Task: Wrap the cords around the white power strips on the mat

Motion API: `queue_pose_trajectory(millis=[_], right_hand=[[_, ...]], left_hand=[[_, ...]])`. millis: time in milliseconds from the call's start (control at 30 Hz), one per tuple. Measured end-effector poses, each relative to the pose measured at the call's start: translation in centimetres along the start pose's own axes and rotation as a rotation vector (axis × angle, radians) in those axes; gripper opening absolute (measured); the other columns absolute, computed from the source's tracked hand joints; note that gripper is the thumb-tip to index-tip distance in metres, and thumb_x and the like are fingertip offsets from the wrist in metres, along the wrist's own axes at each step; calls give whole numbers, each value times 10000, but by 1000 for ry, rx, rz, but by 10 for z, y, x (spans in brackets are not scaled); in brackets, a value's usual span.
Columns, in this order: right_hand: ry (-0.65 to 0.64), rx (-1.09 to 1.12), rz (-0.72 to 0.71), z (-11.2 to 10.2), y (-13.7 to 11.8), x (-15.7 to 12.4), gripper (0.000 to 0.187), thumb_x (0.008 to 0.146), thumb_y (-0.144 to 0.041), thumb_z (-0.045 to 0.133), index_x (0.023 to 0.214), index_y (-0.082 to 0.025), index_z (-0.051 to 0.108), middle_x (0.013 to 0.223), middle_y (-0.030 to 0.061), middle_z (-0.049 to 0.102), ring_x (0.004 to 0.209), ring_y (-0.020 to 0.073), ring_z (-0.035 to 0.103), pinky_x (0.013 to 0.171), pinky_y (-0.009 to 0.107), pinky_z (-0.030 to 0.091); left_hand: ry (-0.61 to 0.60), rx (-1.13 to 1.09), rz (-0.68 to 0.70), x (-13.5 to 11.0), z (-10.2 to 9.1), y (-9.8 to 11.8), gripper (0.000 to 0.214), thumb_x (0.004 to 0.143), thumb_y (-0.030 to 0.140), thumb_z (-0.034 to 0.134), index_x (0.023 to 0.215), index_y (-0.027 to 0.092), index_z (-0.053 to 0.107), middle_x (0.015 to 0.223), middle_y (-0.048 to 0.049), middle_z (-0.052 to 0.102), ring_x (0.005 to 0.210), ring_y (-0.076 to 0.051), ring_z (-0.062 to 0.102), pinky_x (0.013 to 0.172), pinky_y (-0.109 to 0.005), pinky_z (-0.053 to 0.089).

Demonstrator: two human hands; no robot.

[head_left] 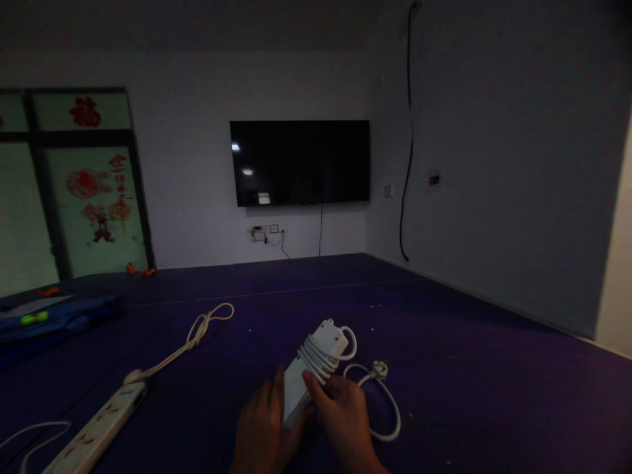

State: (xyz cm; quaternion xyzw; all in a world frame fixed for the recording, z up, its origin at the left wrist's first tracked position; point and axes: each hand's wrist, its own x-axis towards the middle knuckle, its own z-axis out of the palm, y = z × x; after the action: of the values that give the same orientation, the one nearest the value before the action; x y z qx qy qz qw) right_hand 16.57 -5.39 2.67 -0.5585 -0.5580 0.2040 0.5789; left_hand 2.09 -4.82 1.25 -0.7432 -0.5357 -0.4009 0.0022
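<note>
Fingers (316, 382) of both hands clasp the cord-wrapped power strip (316, 368).

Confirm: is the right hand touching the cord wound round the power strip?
Touching. The head view shows the right hand with a fingertip laid on the wound cord of the power strip.

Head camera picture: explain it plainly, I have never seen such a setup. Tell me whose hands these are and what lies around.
There is no machine here: a person wears one camera on the head, looking forward and down, so the two hands at the bottom are their own. The left hand and right hand both hold a white power strip with its cord wound around it; the plug lies loose on the purple surface. A second power strip lies to the left, its cord looped. A dark television hangs on the far wall.
</note>
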Motion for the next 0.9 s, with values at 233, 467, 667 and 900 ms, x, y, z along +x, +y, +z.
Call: queue_pose_trajectory(millis=[233, 467, 667, 900], right_hand=[[-3, 117, 42, -1, 2, 8, 523, 724, -615, 546, 519, -137, 595, 462, 9, 524, 436, 117, 455, 403, 213, 291], [-37, 211, 22, -6, -2, 7, 486, 739, -574, 558, 580, -118, 605, 496, 8, 509, 465, 115, 439, 429, 217, 299], [-181, 295, -17, -8, -3, 3, 442, 763, -542, 568, 714, -109, 645, 592, 39, 603, 534, 144, 526, 462, 217, 371], [-287, 293, -148, -9, -3, 3, 487, 765, -578, 548, 738, -104, 659, 624, 44, 615, 554, 146, 536, 500, 226, 408]], left_hand=[[-72, -373, -53, 0, 5, -4, 785, 558, 500, 754, 1227, 152, 536, 1198, -174, 604, 1092, -354, 548, 938, -427, 416], [-412, -1318, -593, 6, 15, 1, 868, 492, 794, 608, 1027, 111, 638, 961, -157, 698, 819, -283, 649, 707, -350, 490], [-945, -1801, -818, 6, -7, 10, 946, 636, 869, 302, 910, 46, 680, 749, -166, 710, 573, -206, 653, 573, -284, 467], [-793, -1706, -811, -1, 2, 1, 703, 689, 747, 488, 667, 74, 690, 518, -89, 656, 414, -140, 584, 382, -189, 367]])
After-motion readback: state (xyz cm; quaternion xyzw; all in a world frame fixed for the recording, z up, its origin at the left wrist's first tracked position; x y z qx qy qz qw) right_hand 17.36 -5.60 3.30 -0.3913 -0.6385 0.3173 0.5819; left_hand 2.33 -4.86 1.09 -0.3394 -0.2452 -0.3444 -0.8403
